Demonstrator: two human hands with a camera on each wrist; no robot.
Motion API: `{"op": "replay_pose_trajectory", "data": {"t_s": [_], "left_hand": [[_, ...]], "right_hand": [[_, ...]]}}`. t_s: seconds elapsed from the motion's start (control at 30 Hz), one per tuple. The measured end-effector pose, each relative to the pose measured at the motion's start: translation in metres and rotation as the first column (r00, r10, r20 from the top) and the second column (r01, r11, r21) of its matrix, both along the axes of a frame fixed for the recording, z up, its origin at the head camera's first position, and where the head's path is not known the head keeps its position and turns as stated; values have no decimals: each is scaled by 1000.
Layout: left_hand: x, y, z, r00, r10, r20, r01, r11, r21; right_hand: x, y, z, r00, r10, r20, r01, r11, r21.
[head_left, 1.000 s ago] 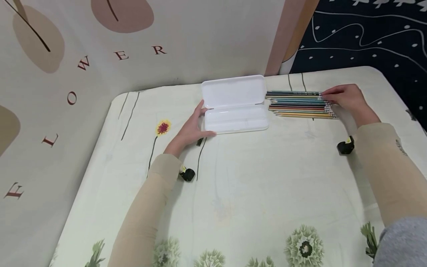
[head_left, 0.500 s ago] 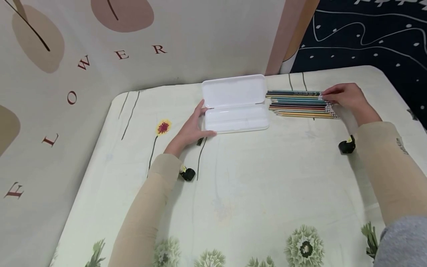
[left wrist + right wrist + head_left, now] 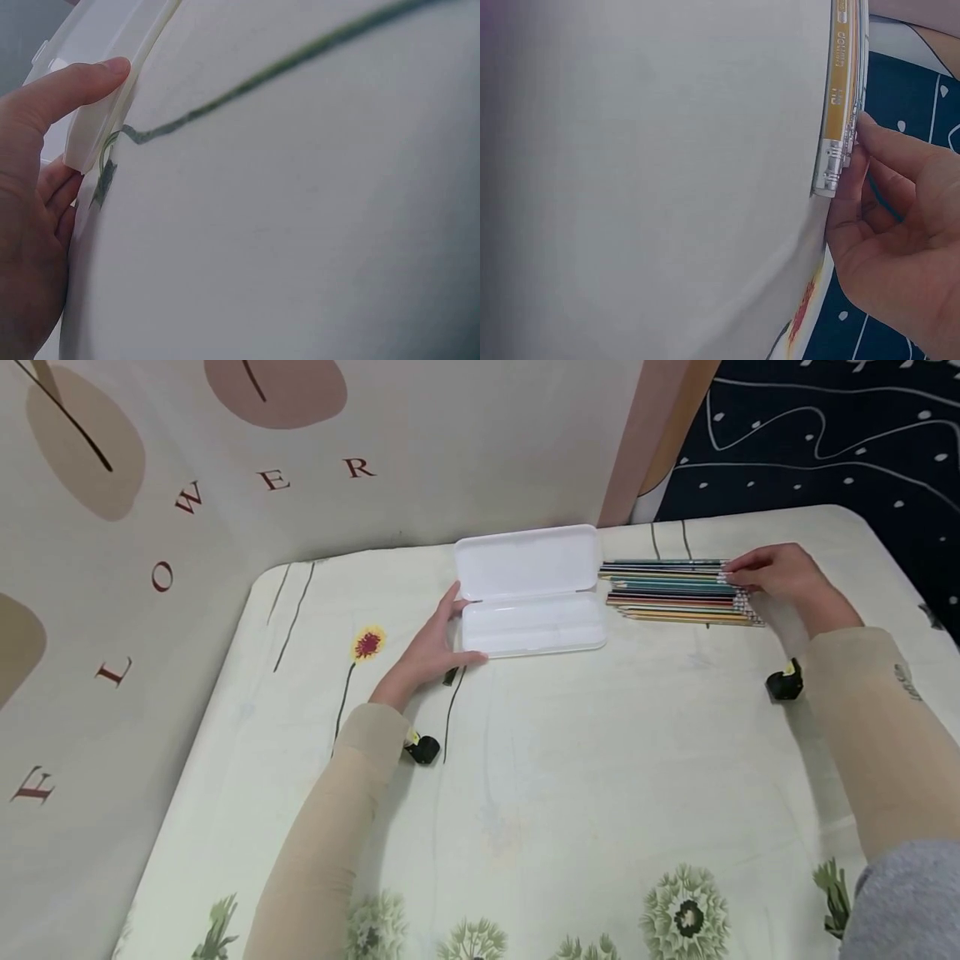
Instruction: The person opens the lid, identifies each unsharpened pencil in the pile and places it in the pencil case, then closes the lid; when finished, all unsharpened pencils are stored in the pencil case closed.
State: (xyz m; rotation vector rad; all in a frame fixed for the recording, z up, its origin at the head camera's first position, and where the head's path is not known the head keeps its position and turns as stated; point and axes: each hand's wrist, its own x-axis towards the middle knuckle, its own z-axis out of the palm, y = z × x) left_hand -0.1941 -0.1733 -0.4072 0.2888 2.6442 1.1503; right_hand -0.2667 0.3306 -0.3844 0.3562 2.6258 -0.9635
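A white pencil case lies opened flat, its lid [image 3: 528, 560] on the far side and its base [image 3: 534, 625] on the near side, nothing inside. My left hand [image 3: 426, 653] holds the case at its left end, thumb on the near edge and fingers at the left side. The left wrist view shows that thumb [image 3: 90, 81] on the case's rim [image 3: 101, 124]. To the right of the case lies a row of pencils [image 3: 675, 602], eraser ends to the right. My right hand [image 3: 783, 578] pinches the eraser end of a pencil [image 3: 660, 562] on the row's far side.
Everything lies on a pale flower-printed sheet [image 3: 585, 777]. Behind the case rises a light fabric wall [image 3: 480, 443] with printed letters. Dark patterned cloth [image 3: 810, 452] lies beyond the right corner. A small black camera [image 3: 784, 681] hangs at the right wrist.
Hardly anything differs: the right hand and the pencil at its fingertips have shifted very slightly toward the far edge. The left hand and the case stay in place.
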Motion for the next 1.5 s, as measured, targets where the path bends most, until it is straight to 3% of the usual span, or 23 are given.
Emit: {"op": "replay_pose_trajectory", "data": {"t_s": [0.23, 0.53, 0.87, 1.13, 1.3, 1.5], "left_hand": [[0, 0, 0, 1000, -1, 6, 1, 1000, 2], [0, 0, 1, 1000, 3, 5, -3, 1000, 1], [1, -1, 3, 1000, 9, 9, -9, 1000, 4], [0, 1, 2, 1000, -7, 8, 7, 1000, 2], [1, 1, 2, 1000, -4, 13, 4, 1000, 2], [2, -2, 4, 1000, 3, 14, -3, 1000, 4]], "right_hand": [[-3, -1, 1, 998, 51, 46, -51, 999, 15], [-3, -1, 0, 997, 70, 31, -70, 997, 13], [-4, 0, -2, 999, -4, 33, 5, 1000, -30], [13, 2, 7, 996, -81, 34, 85, 986, -145], [20, 1, 15, 986, -164, 16, 160, 928, -336], [25, -1, 21, 962, -272, 30, 243, 801, -547]]}}
